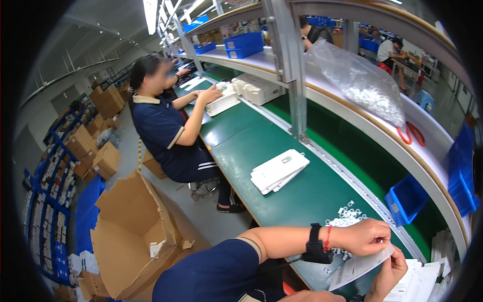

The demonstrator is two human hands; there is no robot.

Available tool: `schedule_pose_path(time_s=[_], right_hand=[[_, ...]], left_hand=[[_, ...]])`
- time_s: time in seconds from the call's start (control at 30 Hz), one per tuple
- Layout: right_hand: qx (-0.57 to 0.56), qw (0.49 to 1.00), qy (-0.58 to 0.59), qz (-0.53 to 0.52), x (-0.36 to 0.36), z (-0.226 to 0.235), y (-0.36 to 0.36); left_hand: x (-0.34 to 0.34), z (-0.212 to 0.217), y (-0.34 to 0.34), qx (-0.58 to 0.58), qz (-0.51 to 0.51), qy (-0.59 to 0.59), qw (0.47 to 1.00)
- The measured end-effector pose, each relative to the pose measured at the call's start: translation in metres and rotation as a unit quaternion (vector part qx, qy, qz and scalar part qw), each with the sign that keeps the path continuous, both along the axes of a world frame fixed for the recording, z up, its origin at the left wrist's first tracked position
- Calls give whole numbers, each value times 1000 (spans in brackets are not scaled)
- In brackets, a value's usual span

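A flat white printed carton [354,271] slants over the bench at the lower right. My right hand [390,276] pinches its right edge between thumb and fingers. At its upper end my left hand [367,236] is closed, fingertips curled in close to my right fingers; whatever they grip is hidden. Under and beyond my left wrist lies a heap of small white plastic rings or hooks [345,215]. Farther along the bench rests a short stack of flat white cartons [279,170], with a small hook at one corner. More flat white cartons [416,282] lie right of my right hand.
The green bench [236,136] runs away to the far left, where a co-worker [160,121] handles white cartons. A shelf above bears a clear bag of white parts [357,80] and red-handled scissors [411,135]. A blue bin [406,200] stands below. An open cardboard box [118,236] is at left.
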State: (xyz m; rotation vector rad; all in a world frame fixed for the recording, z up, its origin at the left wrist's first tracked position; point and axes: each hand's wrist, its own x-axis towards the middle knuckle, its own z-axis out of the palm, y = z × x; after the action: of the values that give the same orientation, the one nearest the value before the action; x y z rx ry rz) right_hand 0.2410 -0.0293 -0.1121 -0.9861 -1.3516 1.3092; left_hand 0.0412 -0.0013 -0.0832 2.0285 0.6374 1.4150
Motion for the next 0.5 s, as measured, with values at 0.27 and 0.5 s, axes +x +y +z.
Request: schedule_pose_path(time_s=[0.27, 0.5], right_hand=[[61, 992, 88, -73, -29, 26, -6], [60, 982, 167, -58, -33, 30, -4]], left_hand=[[2, -3, -5, -11, -11, 31, 999], [2, 2, -7, -39, 20, 42, 998]])
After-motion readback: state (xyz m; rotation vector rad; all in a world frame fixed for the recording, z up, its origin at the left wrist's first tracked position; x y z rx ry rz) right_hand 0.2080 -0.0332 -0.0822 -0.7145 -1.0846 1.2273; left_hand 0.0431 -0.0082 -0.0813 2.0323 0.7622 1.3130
